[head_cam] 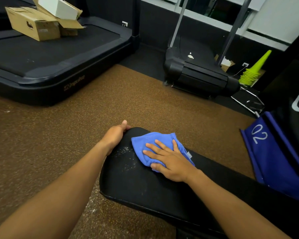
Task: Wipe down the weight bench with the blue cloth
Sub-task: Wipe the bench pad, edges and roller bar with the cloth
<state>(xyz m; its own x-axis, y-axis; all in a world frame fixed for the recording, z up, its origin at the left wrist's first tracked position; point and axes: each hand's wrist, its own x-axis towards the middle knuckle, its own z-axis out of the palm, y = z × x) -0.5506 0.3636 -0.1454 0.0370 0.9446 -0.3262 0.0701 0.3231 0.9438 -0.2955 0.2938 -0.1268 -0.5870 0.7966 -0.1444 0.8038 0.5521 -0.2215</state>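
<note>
Right hand (169, 163) lies flat on the blue cloth (155, 145), fingers (154, 144) spread straight and wide, pressing it onto the far end of the black bench pad (145, 185). Left hand (115, 135) grips that pad's rounded far edge, fingers curled over it. Some whitish specks (126, 156) sit on the pad just left of the cloth. Treadmill (59, 54) with cardboard boxes (34, 23) stands behind.
</note>
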